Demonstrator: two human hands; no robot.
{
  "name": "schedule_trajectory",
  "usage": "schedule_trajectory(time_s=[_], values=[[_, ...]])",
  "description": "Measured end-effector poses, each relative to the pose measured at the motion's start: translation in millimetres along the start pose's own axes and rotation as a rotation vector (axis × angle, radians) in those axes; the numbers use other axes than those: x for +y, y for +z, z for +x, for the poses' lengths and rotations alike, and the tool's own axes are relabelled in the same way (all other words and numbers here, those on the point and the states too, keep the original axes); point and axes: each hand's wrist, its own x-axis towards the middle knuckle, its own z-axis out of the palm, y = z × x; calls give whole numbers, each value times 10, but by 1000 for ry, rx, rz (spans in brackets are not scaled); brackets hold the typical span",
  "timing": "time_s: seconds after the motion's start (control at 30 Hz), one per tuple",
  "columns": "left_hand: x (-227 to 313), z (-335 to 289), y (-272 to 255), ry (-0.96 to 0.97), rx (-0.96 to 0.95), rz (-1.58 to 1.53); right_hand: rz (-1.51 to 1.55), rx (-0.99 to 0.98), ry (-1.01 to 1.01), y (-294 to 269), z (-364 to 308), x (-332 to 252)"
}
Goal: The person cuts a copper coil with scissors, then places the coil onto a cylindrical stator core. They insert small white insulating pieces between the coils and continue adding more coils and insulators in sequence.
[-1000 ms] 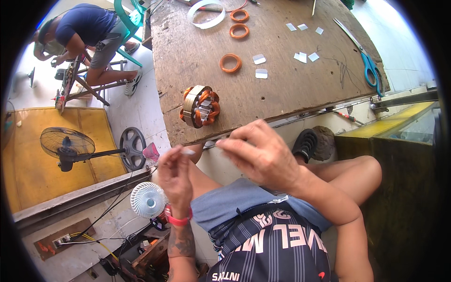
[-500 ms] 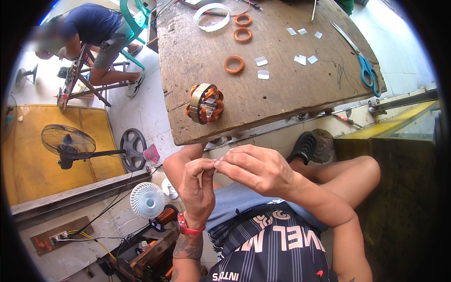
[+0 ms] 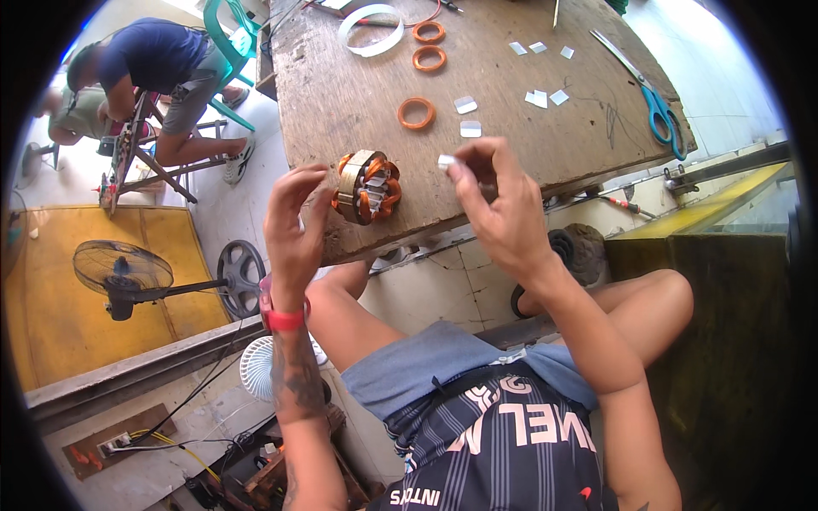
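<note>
On the wooden table's near left corner stands a motor stator [image 3: 369, 189] with copper coils and white slot liners. My left hand [image 3: 294, 223] is beside it on the left, fingers bent and apart from the thumb, its fingertips close to the coils. Between thumb and index finger, my right hand [image 3: 503, 204] pinches a small white piece of insulation film [image 3: 446, 162], to the right of the stator and above the table edge. Beyond that hand lie two white film pieces [image 3: 469, 129] and an orange copper coil [image 3: 417, 113].
Two more copper coils [image 3: 429, 58] and a white ring [image 3: 371, 31] lie farther back on the table [image 3: 511, 153]. Several small film pieces [image 3: 536, 99] and blue-handled scissors [image 3: 661, 119] are to the right. A person [image 3: 162, 68] bends over a stand at far left, near a fan [image 3: 123, 264].
My hands have parted from each other above my lap and moved forward to the table. The left one has come beside the stator; the right one carries the small film piece.
</note>
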Motion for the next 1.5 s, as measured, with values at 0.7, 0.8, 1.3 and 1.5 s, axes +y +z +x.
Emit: schedule_trajectory(time_s=[0.7, 0.8, 1.3, 1.5], values=[[-43, 34, 148, -171, -190, -316, -640, -85, -482, 467, 200, 218], [-32, 81, 124, -299, -223, -374, -636, -93, -468, 456, 212, 223], [-57, -3, 85, -276, 294, 1, -572, -166, -410, 436, 286, 206], [-68, 157, -251, 66, -169, 443, -579, -183, -409, 427, 285, 227]])
